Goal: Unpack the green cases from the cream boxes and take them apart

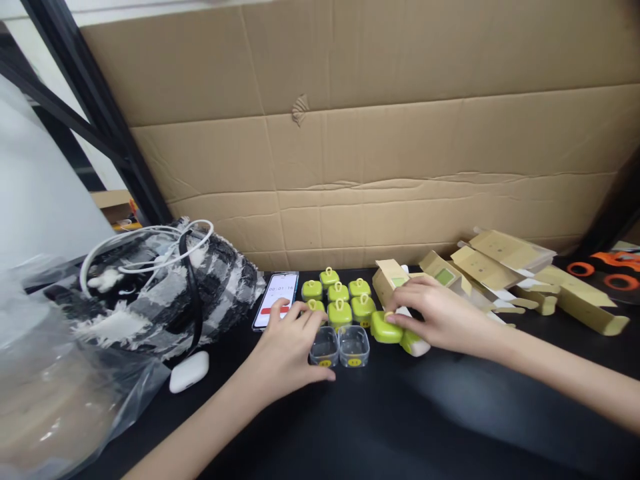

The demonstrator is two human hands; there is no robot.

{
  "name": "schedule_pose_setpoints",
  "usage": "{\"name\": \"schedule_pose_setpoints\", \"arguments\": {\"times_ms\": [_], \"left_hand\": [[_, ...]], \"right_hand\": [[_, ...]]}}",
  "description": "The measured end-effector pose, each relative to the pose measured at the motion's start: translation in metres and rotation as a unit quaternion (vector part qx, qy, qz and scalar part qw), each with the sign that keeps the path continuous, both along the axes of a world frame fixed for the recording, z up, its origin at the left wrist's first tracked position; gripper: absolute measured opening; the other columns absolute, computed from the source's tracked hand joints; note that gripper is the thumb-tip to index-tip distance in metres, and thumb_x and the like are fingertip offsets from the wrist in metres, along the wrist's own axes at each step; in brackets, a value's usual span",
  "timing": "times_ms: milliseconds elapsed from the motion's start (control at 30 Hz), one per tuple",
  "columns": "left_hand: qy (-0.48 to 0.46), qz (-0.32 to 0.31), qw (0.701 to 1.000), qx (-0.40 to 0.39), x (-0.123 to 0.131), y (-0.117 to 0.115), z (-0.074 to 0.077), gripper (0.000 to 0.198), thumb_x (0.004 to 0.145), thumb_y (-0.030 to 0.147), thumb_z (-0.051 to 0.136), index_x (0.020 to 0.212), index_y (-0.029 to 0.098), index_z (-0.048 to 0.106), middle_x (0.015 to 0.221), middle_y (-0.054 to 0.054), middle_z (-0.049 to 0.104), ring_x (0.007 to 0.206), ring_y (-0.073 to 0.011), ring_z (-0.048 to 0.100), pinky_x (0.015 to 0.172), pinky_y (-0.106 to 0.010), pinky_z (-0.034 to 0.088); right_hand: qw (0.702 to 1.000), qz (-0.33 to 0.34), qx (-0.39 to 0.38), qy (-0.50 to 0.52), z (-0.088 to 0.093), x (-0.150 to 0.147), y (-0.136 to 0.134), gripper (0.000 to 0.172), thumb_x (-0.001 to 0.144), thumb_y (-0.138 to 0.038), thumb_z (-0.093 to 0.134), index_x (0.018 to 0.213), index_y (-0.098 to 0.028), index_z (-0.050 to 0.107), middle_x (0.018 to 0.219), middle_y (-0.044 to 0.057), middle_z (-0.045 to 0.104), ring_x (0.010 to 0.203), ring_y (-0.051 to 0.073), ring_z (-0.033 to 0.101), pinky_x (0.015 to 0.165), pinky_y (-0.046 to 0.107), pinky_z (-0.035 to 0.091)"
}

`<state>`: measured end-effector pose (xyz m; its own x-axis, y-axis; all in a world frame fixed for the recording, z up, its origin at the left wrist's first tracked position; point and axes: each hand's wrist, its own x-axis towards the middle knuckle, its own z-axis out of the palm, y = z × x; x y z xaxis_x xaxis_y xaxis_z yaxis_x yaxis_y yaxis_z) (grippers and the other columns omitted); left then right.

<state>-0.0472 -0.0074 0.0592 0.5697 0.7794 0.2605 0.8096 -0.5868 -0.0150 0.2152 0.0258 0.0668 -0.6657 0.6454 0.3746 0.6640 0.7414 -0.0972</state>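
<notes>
My right hand (420,313) pinches a yellow-green lid (385,328) near its top, holding it to the right of the clear boxes. Under that hand lies another green-and-white piece (415,344), partly covered. Fingers curved and thumb apart, my left hand (293,343) is beside an uncovered clear box (325,347); whether it touches the box I cannot tell. A second uncovered clear box (354,347) stands right next to it, each with a yellow sticker in front. Behind them sit several small boxes with yellow-green looped lids (340,312), grouped in rows.
A phone (277,300) showing a timer lies behind my left hand. On the left are a frayed black-and-white bag (220,293), a white earphone case (189,372) and a plastic bag (75,393). Opened cartons (510,257) pile up at right, before a cardboard wall (375,147).
</notes>
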Motion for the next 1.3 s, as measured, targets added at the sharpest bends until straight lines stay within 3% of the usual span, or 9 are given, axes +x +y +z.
{"name": "schedule_pose_setpoints", "arguments": {"times_ms": [100, 233, 400, 500, 633, 800, 1000, 1133, 1300], "left_hand": [[-0.042, 0.013, 0.999, -0.023, -0.017, -0.003, 0.009, 0.075, 0.052, 0.055, 0.08, 0.111, 0.017, 0.053, 0.112, -0.012, 0.063, 0.107, -0.035, 0.054, 0.096, -0.057, 0.033], [-0.121, 0.064, 0.984, -0.115, -0.053, -0.007, 0.017, 0.068, 0.059, 0.041, 0.079, 0.117, 0.021, 0.049, 0.12, -0.01, 0.057, 0.111, -0.0303, 0.053, 0.094, -0.045, 0.043], [-0.172, 0.085, 0.944, -0.268, -0.07, -0.006, 0.006, 0.078, 0.064, 0.028, 0.073, 0.129, 0.024, 0.032, 0.112, -0.005, 0.058, 0.098, -0.0232, 0.06, 0.082, -0.035, 0.05], [-0.221, 0.081, 0.93, -0.281, -0.066, -0.002, -0.003, 0.079, 0.067, 0.021, 0.068, 0.128, 0.024, 0.018, 0.104, -0.003, 0.059, 0.093, -0.0213, 0.062, 0.084, -0.037, 0.049], [-0.24, 0.066, 0.927, -0.281, -0.059, -0.001, -0.006, 0.074, 0.067, 0.022, 0.069, 0.12, 0.026, 0.017, 0.116, -0.007, 0.055, 0.105, -0.0237, 0.06, 0.092, -0.042, 0.046], [-0.237, 0.043, 0.929, -0.282, -0.053, -0.002, -0.012, 0.071, 0.07, 0.024, 0.068, 0.122, 0.027, 0.018, 0.121, -0.008, 0.053, 0.108, -0.0242, 0.058, 0.094, -0.045, 0.045], [-0.205, 0.037, 0.958, -0.198, -0.05, 0.005, -0.029, 0.051, 0.075, 0.022, 0.059, 0.118, 0.024, 0.033, 0.109, -0.005, 0.053, 0.105, -0.0216, 0.055, 0.094, -0.041, 0.045], [-0.181, 0.037, 0.972, -0.148, -0.049, 0.004, -0.033, 0.047, 0.075, 0.022, 0.057, 0.118, 0.023, 0.039, 0.115, -0.007, 0.054, 0.105, -0.0235, 0.057, 0.092, -0.041, 0.048], [-0.178, 0.044, 0.974, -0.129, -0.046, 0.002, -0.028, 0.064, 0.07, 0.034, 0.068, 0.124, 0.025, 0.036, 0.126, -0.01, 0.05, 0.117, -0.0301, 0.052, 0.096, -0.047, 0.046]], "right_hand": [[1.0, 0.01, -0.004, -0.014, -0.008, 0.002, 0.0, 0.012, 0.088, -0.023, 0.055, 0.078, -0.019, 0.062, 0.073, 0.001, 0.067, 0.074, 0.02, 0.063, 0.081, 0.038, 0.04], [1.0, 0.022, 0.014, 0.004, 0.006, -0.011, -0.003, 0.013, 0.089, -0.027, 0.055, 0.084, -0.018, 0.063, 0.076, 0.003, 0.067, 0.075, 0.021, 0.062, 0.08, 0.039, 0.039], [0.993, 0.109, 0.029, 0.017, 0.015, -0.079, -0.004, 0.014, 0.089, -0.029, 0.055, 0.087, -0.019, 0.064, 0.083, 0.002, 0.067, 0.081, 0.018, 0.06, 0.079, 0.032, 0.038], [0.987, 0.158, 0.032, 0.013, 0.003, -0.126, 0.0, 0.024, 0.083, -0.04, 0.063, 0.085, -0.016, 0.065, 0.084, 0.005, 0.067, 0.08, 0.02, 0.058, 0.075, 0.032, 0.037], [0.981, 0.191, 0.033, 0.033, -0.008, -0.149, 0.005, 0.01, 0.085, -0.022, 0.059, 0.077, -0.017, 0.064, 0.08, 0.003, 0.068, 0.077, 0.018, 0.058, 0.075, 0.031, 0.036], [0.982, 0.128, 0.019, 0.137, 0.011, -0.107, -0.001, 0.014, 0.092, -0.023, 0.052, 0.084, -0.018, 0.061, 0.08, 0.0, 0.068, 0.076, 0.015, 0.06, 0.076, 0.029, 0.038], [0.976, 0.028, -0.06, 0.208, 0.038, -0.003, -0.018, 0.015, 0.091, -0.032, 0.052, 0.085, -0.021, 0.059, 0.081, 0.0, 0.066, 0.075, 0.015, 0.061, 0.071, 0.026, 0.045], [0.99, -0.042, -0.066, 0.114, 0.019, 0.053, -0.03, 0.018, 0.091, -0.036, 0.05, 0.085, -0.023, 0.061, 0.081, 0.002, 0.065, 0.075, 0.018, 0.061, 0.067, 0.029, 0.047], [0.995, -0.082, -0.063, 0.007, -0.016, 0.083, -0.04, 0.025, 0.093, -0.034, 0.043, 0.08, -0.023, 0.062, 0.076, 0.003, 0.065, 0.073, 0.02, 0.063, 0.067, 0.033, 0.048]]}}
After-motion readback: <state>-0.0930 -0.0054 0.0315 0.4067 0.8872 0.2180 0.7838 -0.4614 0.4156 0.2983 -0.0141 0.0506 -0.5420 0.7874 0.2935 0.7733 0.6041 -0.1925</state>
